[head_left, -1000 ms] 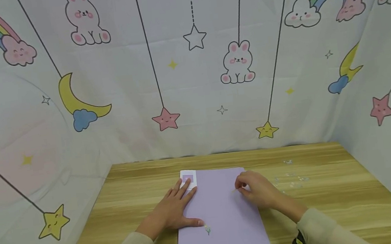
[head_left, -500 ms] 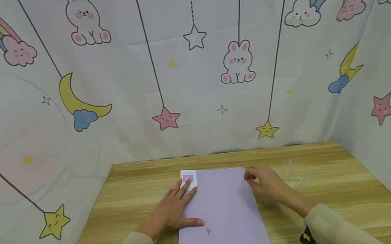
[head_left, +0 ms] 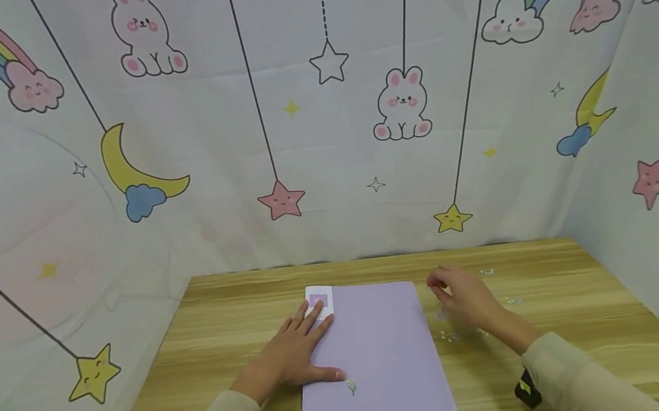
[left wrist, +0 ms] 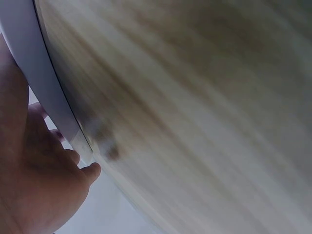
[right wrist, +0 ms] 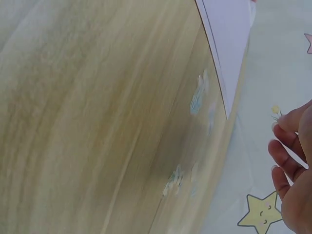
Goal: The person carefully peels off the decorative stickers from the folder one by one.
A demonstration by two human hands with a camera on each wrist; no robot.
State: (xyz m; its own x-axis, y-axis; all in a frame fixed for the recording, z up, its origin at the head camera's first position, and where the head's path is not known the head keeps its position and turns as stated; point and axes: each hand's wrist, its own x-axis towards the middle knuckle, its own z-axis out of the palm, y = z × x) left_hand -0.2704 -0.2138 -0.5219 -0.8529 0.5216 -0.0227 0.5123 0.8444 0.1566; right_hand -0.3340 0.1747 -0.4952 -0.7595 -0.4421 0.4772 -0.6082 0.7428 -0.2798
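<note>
A lavender folder or stack of sheets (head_left: 382, 342) lies on the wooden table. My left hand (head_left: 294, 355) rests spread on its left part, fingertips over a white label (head_left: 325, 293) in its top left corner. Just by the left thumb a small flower sticker (head_left: 352, 386) sits on the lavender surface. Off the folder's right edge, above the table, is my right hand (head_left: 465, 298). In the right wrist view, its thumb and forefinger pinch another small flower sticker (right wrist: 276, 110) with a yellow bloom. The left wrist view shows the left hand (left wrist: 44, 183) at the folder's edge (left wrist: 44, 73).
Several small clear-looking stickers lie on the table right of the folder, among them one sticker (head_left: 487, 271) at the back and another sticker (head_left: 514, 301) nearer. A printed cloth (head_left: 357, 229) hangs behind the table. A black device (head_left: 527, 388) is at the right wrist.
My right hand has moved right and slightly back, from over the folder to beyond its right edge, still pinching the sticker. The left hand has stayed in place.
</note>
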